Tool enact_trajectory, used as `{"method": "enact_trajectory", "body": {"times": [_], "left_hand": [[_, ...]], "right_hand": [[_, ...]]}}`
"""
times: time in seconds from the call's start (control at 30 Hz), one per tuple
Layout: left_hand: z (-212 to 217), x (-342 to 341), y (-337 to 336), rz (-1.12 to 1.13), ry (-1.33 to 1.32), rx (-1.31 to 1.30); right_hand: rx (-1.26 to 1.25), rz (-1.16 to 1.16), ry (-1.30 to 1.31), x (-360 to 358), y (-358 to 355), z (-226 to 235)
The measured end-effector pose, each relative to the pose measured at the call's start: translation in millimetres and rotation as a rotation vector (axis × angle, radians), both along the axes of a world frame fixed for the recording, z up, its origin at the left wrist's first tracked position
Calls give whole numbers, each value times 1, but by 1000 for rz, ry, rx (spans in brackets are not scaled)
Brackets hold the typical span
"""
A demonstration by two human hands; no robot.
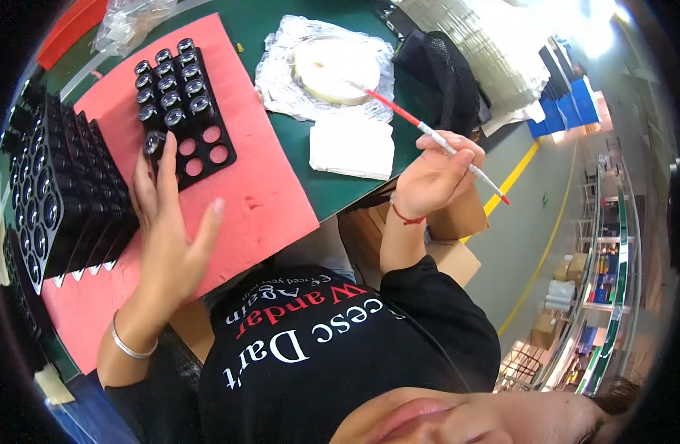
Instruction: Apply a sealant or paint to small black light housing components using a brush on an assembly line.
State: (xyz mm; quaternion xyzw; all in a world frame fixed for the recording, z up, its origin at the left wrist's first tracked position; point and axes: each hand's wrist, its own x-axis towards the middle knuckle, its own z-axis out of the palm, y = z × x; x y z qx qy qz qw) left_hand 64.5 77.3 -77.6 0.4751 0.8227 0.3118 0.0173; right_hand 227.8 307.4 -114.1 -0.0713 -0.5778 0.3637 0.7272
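My left hand (170, 237) reaches over a black tray with round holes (204, 164). Its fingers lie on both sides of a small black lens barrel (154, 142) with a shiny glass top, and the thumb stands apart. Several like barrels (167, 85) stand upright in the far rows of the tray; several nearer holes show the pink mat beneath. Raised at the right, my right hand (442, 174) is closed around a slim white-and-red pen-like stick (431, 133). The stick's far red end points toward a round pale dish (336, 70) on crumpled wrapping.
A pink foam mat (270, 200) covers part of the green table (340, 194). Stacked black trays of lens barrels (66, 189) stand on the left. A folded white cloth (351, 148) lies below the dish. Beyond it sits a black mesh bag (447, 81). Cardboard boxes (458, 218) stand below the table edge.
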Motion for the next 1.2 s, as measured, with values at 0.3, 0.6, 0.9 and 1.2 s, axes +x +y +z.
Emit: {"method": "enact_trajectory", "body": {"times": [0.3,0.6,0.9,1.2], "left_hand": [[-12,-3,-4,-152,-807,436],[-9,-3,0,-79,-1112,461],[-6,-4,0,4,-1254,354],[-16,-6,2,10,-1219,446]], "right_hand": [[106,-302,-307,-5,13,16],[225,-453,-420,5,17,14],[171,-339,-452,3,10,12],[-100,-19,-91,-4,17,6]]}}
